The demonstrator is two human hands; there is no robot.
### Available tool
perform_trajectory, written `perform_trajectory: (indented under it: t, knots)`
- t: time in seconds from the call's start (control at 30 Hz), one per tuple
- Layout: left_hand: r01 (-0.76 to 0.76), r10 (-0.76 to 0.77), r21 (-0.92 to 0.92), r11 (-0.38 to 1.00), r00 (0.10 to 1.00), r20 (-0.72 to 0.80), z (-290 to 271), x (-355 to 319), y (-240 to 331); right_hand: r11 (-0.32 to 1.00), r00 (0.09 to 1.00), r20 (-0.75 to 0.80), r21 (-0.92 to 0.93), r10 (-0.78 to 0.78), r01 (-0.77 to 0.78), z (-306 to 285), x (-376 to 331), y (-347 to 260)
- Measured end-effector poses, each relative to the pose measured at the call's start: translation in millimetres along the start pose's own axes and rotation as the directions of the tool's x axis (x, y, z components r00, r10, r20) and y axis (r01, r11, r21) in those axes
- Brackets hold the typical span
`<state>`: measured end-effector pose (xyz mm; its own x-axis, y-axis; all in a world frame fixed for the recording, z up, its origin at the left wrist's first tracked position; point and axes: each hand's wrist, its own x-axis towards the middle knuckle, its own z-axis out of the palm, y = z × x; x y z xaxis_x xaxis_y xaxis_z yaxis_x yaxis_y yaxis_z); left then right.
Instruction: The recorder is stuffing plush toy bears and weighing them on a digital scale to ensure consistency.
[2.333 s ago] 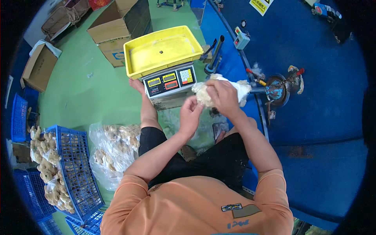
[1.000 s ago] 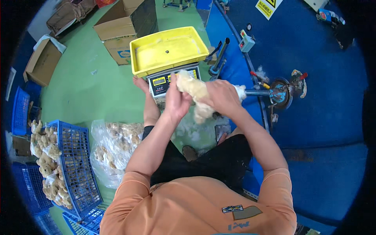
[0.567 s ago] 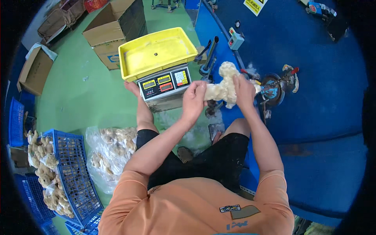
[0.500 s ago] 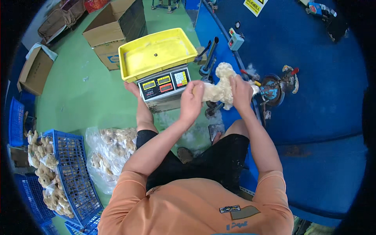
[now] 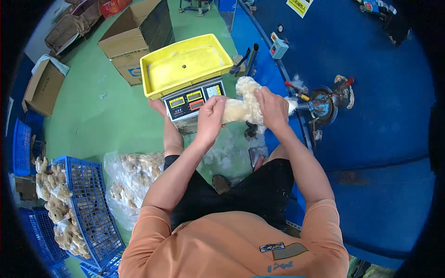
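A cream, fluffy plush toy stretches between my hands, in front of the machine's metal nozzle. My left hand grips its smoother left end, just over the front of the scale. Closed over the toy's right part is my right hand, fingers on top and some of them hidden. The toy's right tip comes close to the nozzle; whether they touch I cannot tell.
A yellow tray tops the scale. The blue machine fills the right side, with a switch box on its edge. At left stand a blue crate of plush toys and a plastic bag. Behind is a cardboard box.
Both hands have moved left with the plush toy, away from the machine. More of the nozzle now shows beside the toy's right tip.
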<state>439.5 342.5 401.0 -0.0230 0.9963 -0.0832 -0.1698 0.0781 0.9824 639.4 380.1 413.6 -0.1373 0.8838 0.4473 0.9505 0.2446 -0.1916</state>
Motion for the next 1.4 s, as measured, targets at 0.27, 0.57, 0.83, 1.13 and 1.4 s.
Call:
perform_trajectory:
  t: [0.27,0.57,0.83,1.13,1.4]
  knots:
    - [-0.393,0.37,0.495,0.775,0.917,0.149,-29.4,-4.2,-15.2,0.998,0.99,0.141,0.06,0.012,-0.021,-2.7,6.7,-28.3]
    - [-0.235,0.158,0.729,0.643,0.972,0.174,2.8,-33.4,-17.6,0.998,0.954,0.295,0.058,-0.053,0.037,-8.7,7.8,-46.1]
    - [-0.177,0.117,0.685,0.707,0.984,0.133,4.4,-14.1,-8.9,0.981,0.994,0.113,0.192,0.008,-0.03,1.8,11.1,-41.9]
    - [-0.288,0.289,0.65,0.703,0.951,0.109,17.9,-46.5,-25.6,0.84,0.989,0.14,0.542,-0.053,-0.032,-24.6,-4.4,-28.5]
    - [-0.437,0.386,0.519,0.734,0.898,0.21,-11.7,-25.7,-32.7,0.878,0.992,-0.114,0.468,-0.048,0.097,-33.5,-52.5,4.6]
